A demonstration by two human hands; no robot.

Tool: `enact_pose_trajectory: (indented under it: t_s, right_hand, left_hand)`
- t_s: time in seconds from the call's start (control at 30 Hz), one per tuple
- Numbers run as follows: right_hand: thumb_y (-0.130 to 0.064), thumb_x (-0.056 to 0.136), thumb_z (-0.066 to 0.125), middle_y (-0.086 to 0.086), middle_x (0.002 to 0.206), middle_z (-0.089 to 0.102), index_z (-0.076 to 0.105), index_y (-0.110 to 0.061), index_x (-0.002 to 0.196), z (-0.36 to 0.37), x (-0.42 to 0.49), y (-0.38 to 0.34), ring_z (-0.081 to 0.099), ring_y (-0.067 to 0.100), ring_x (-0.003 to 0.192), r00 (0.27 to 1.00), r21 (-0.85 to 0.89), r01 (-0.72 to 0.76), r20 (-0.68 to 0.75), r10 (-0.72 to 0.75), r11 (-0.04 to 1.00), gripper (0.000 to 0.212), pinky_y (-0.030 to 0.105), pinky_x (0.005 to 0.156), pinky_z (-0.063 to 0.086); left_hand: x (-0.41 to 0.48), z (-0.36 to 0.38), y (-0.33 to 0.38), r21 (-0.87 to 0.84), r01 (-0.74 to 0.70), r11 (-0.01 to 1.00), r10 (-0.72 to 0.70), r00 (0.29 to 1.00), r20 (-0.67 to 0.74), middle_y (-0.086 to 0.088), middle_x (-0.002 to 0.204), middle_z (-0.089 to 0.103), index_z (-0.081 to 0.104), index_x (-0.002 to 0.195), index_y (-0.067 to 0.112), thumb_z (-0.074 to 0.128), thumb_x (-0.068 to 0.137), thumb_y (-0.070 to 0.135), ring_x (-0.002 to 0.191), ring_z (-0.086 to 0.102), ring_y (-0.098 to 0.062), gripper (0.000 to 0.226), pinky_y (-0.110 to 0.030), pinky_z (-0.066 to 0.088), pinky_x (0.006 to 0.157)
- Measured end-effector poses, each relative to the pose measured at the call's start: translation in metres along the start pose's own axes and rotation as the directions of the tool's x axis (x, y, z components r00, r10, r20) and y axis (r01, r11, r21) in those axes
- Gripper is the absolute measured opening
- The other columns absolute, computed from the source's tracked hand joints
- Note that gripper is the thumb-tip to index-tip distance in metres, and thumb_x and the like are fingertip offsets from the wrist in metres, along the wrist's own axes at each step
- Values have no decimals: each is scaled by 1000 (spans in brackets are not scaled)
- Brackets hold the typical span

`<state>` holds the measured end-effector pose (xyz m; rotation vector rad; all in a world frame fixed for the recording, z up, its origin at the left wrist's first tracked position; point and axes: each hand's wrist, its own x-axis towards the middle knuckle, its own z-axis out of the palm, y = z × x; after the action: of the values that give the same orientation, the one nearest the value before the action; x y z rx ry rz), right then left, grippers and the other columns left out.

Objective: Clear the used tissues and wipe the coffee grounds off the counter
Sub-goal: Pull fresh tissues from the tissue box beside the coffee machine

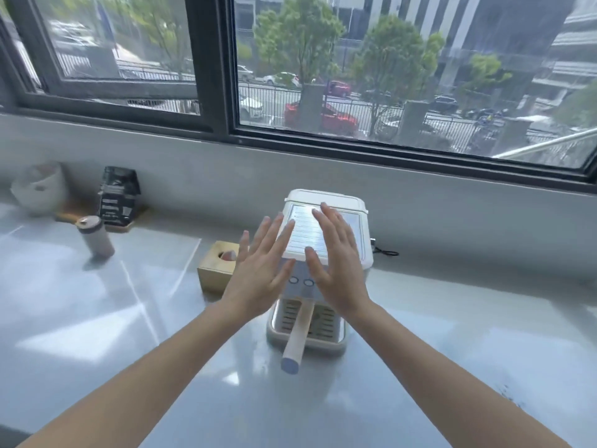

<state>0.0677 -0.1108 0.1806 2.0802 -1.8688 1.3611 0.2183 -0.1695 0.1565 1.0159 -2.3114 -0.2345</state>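
Both hands are held out flat, palms down, above a white espresso machine [326, 240] in the middle of the pale grey counter [97, 318]. My left hand [261, 270] and my right hand [336, 263] have fingers spread and hold nothing. A scatter of dark coffee grounds [508, 394] lies on the counter at the right, beyond my right forearm. A wooden tissue box [217, 265] stands just left of the machine, with a tissue showing in its round opening. No loose used tissues are visible.
The machine's portafilter handle [295, 345] sticks out toward me. At the back left stand a grey tumbler [95, 236], a black coffee bag [118, 195] on a wooden tray, and a white rounded appliance [40, 187]. A black cord [384, 252] trails right. Windows run behind.
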Motion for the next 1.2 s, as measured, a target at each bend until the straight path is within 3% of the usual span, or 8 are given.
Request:
enact_pose_trajectory:
  t_s: [0.33,0.4,0.5,0.6,0.73,0.83,0.97,1.2]
  right_hand:
    - [-13,88,48,-1,154,30,35,-18,143,125,90,-37,21,9,143,993,274,-7,112,-25,962,57,17,115,16]
    - [-11,89,45,-4,152,33,35,-20,142,155,101,-40,24,5,141,984,394,-144,153,90,908,55,14,113,17]
    - [-10,91,39,-10,148,36,36,-25,140,203,106,-29,30,3,137,878,483,-478,268,395,734,51,28,114,25]
    - [-3,89,36,-4,145,39,38,-19,138,241,98,-6,32,14,137,745,436,-660,274,609,611,51,34,114,27]
    - [-9,93,40,2,148,35,32,-15,142,274,77,22,34,19,135,651,256,-759,321,688,598,50,34,111,30]
    - [-7,92,38,2,151,31,27,-15,146,286,63,30,36,19,135,668,132,-724,375,642,677,56,31,107,34]
    - [-14,94,44,3,137,44,38,-14,141,296,75,42,53,18,113,699,85,-695,315,642,714,47,26,90,40]
    - [-15,87,61,0,109,57,68,-18,96,304,80,54,62,17,81,709,74,-693,251,659,717,12,27,76,46]
  left_hand:
    - [47,-10,-140,-3,192,981,-192,981,17,10,159,2,10,151,25,33,100,31,147,-4,-10,56,-42,-4,117]
    - [54,-2,-164,-26,243,970,-241,969,45,7,160,6,12,151,23,32,100,30,147,-2,-11,56,-43,-2,117]
    - [58,16,-197,-31,349,937,-343,933,112,5,160,8,16,151,23,35,99,33,147,2,-13,56,-43,3,117]
    - [50,35,-222,-29,445,895,-430,878,209,4,159,15,23,149,24,41,98,37,147,10,-14,56,-44,10,116]
    - [39,57,-248,-95,513,853,-468,833,296,3,152,35,34,145,21,47,95,24,140,28,-15,52,-39,22,113]
    - [41,68,-265,-212,575,790,-505,807,306,-3,142,48,47,137,16,48,96,24,131,42,-19,42,-36,33,108]
    - [53,82,-276,-157,533,831,-484,833,267,-4,131,52,61,122,17,56,88,20,123,46,-21,34,-32,38,99]
    - [70,101,-268,-48,532,845,-523,842,135,2,115,54,65,94,25,63,80,33,111,47,-23,16,-36,39,84]
